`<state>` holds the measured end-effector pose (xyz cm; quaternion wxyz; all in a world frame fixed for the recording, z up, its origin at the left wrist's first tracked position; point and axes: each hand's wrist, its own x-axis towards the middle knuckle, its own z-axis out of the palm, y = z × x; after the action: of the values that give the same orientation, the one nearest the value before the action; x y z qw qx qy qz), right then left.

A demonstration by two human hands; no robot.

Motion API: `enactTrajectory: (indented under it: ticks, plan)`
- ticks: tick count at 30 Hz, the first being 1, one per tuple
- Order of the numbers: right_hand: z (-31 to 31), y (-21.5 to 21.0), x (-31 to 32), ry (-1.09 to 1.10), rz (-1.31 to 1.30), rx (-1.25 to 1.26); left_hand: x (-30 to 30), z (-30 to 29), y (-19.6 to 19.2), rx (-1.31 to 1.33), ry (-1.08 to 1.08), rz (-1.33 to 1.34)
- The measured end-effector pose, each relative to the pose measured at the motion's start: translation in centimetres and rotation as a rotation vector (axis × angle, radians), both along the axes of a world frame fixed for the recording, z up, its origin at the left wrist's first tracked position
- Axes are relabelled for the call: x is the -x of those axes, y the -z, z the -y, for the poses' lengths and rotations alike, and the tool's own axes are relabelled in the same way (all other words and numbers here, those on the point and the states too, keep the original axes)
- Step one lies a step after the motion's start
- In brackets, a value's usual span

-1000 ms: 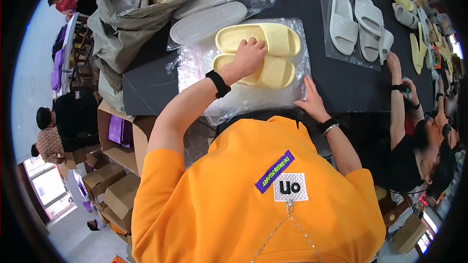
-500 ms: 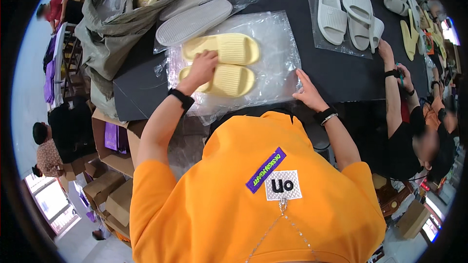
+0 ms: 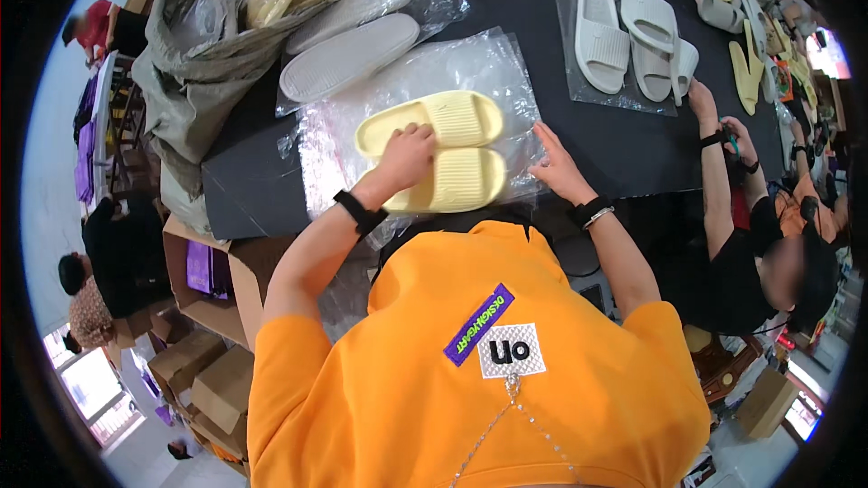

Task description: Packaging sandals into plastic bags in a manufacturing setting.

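Observation:
A pair of pale yellow slide slippers (image 3: 470, 179) lies side by side on a clear plastic bag (image 3: 330, 140), toes to the right. My left hand (image 3: 409, 159) is closed over the middle of the pair, with its fingertips tucked between the two slippers. Stretched fingers and a thumb held apart show on my right hand (image 3: 562, 170), which rests at the bag's right edge, just beyond the toes. Whether the thumb has bag film under it is hard to see.
Bagged grey slippers (image 3: 348, 59) lie beyond the bag, beside a grey-green sack (image 3: 194, 81) of bagged slippers. White slippers (image 3: 604, 41) on plastic lie right, near a co-worker's hand (image 3: 702, 104). Cardboard boxes (image 3: 217, 384) stand at lower left. The black table (image 3: 244, 185) ends before me.
My left hand has moved the yellow slippers rightward over the bag, bringing their toes closer to my right hand. My right hand stays at the bag's edge. The whole view has shifted slightly.

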<state>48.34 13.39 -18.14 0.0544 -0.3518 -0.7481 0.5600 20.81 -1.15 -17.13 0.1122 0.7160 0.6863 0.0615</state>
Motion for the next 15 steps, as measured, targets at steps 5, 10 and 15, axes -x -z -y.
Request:
enactTrajectory:
  ticks: [5,10,15]
  plan:
    - [1.0,3.1,-1.8,-0.035,-0.040,-0.242,6.8,5.2,0.1,-0.038,-0.131,-0.030]
    - [2.8,1.9,-1.9,-0.088,-0.039,-0.184,7.6,4.9,-3.8,-0.062,-0.306,0.428]
    - [2.0,-1.4,-1.3,-0.015,0.231,-0.352,2.9,-1.4,-6.3,-0.070,-0.288,0.945]
